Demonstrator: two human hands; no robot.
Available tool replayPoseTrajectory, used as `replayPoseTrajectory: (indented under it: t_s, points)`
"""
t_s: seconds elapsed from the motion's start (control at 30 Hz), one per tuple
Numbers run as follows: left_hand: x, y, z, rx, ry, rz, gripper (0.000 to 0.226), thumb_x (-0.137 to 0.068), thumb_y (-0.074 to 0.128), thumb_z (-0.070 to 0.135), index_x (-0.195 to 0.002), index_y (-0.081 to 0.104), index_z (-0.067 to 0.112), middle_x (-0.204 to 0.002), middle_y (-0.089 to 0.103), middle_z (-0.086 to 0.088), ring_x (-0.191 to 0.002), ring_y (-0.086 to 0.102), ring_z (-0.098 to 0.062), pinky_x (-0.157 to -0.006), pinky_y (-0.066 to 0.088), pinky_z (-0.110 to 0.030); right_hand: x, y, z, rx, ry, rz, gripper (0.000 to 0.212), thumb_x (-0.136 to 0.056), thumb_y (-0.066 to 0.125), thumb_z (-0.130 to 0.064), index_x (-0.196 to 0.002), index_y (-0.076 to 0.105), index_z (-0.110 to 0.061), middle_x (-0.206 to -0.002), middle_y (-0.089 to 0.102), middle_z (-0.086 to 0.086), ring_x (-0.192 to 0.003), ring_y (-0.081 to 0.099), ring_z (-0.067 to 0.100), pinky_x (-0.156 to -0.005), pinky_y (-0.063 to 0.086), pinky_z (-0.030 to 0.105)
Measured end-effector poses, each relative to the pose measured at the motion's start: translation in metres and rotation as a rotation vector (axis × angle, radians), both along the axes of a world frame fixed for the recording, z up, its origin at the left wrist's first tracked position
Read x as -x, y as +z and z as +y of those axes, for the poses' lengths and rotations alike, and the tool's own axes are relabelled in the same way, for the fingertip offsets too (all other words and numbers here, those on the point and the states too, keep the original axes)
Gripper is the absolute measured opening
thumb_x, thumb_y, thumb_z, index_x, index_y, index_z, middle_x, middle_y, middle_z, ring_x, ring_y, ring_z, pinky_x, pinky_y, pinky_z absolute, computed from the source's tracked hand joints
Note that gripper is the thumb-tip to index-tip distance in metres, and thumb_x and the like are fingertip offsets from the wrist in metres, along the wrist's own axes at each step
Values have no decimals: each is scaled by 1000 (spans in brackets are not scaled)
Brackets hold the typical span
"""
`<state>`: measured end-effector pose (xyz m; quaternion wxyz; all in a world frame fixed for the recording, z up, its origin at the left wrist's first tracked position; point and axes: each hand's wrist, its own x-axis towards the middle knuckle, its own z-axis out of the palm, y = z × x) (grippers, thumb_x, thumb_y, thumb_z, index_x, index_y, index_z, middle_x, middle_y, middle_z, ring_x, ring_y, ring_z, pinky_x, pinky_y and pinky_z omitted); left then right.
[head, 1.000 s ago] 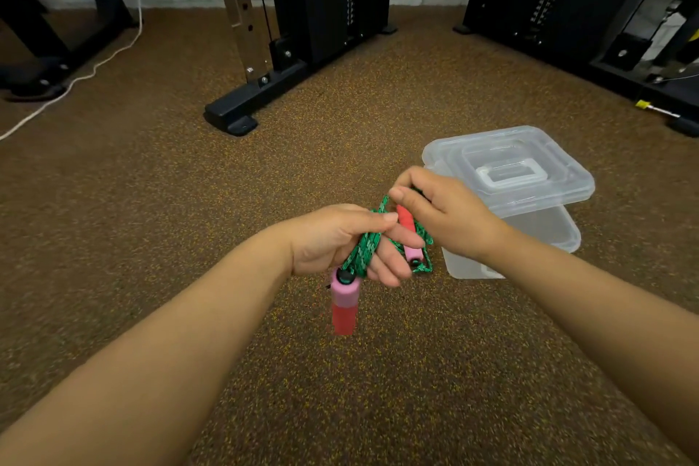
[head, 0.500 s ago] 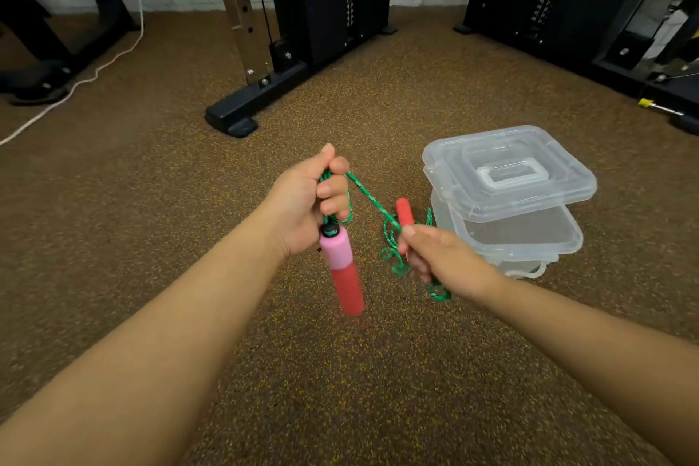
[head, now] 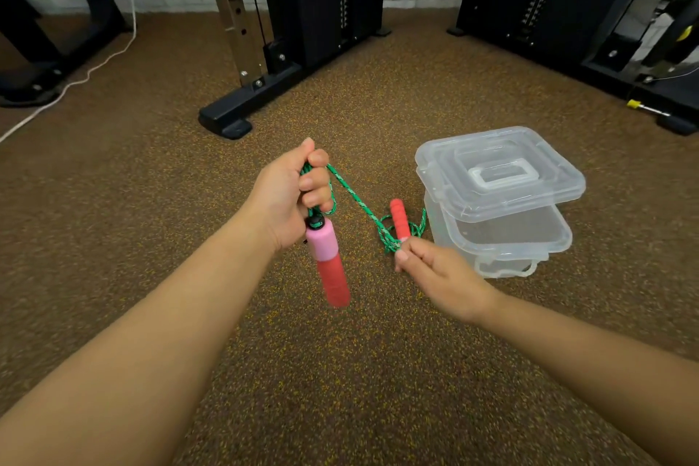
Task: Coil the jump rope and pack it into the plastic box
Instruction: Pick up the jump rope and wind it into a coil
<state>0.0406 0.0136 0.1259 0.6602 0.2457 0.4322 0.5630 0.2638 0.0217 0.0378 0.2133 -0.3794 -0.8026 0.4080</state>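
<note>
my left hand (head: 289, 197) has its fingers clamped on the green braided jump rope (head: 355, 200), my right hand (head: 435, 269) pinching its loops beside the clear plastic box (head: 503, 235); i'd keep the wraps taut and even.

Both forearms were bare, no sleeves in view; the left hand (head: 287, 197) and right hand (head: 440, 274) wore nothing

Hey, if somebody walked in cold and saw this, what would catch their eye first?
Probably the pink-and-red handle dangling below the left hand at centre, with the green rope stretched down to the right hand, which holds the second handle. Next, the clear plastic box on the floor to the right, its lid sitting askew.
</note>
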Motion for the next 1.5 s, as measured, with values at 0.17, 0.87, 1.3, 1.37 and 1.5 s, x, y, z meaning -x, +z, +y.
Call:
replayPoseTrajectory:
  t_s: [0.17, 0.87, 1.3, 1.37, 1.5]
  points:
    - [4, -2, -1, 13, 34, 5, 39, -98, 37, 39, -62, 43, 24, -39, 28, 10, -35, 24, -6, -44, 31, -22, -3, -11, 2, -79, 76, 13, 25, -100, 39, -27, -91, 60, -16, -81, 56, -6, -78, 52, 5, -73, 41, 17]
    - [-8, 9, -11, -18, -556, 168, 33, -89, 40, 38, -61, 42, 21, -37, 29, 12, -30, 27, -5, -44, 27, -25, 55, 50, 27, 114, 20, 341, 39, -96, 43, -14, -135, 42, -19, -137, 50, 4, -128, 45, 10, -111, 33, 27]
    - [-7, 2, -9, 16, -268, 68, 35, -97, 33, 39, -67, 40, 22, -38, 32, 10, -35, 30, -7, -52, 27, -26, 46, 12, -28, -90, 71, -207, 24, -100, 34, -35, -94, 52, -20, -67, 51, -3, -62, 52, 21, -63, 45, 37]
    - [-11, 0, -7, 19, -188, 54, 35, -98, 34, 37, -70, 46, 21, -42, 38, 9, -39, 37, -8, -52, 35, -25, 52, 17, -37, -169, 128, -219, 23, -99, 33, -38, -94, 49, -22, -72, 52, -8, -72, 56, 25, -66, 46, 41]
    - [-11, 3, -6, -12, -117, 44, 42, -100, 31, 36, -92, 64, 11, -63, 68, -1, -57, 66, -15, -60, 55, -26, 50, 36, -39, -301, 181, -291, 25, -99, 29, -43, -85, 41, -25, -71, 46, -11, -73, 53, 22, -66, 43, 38]
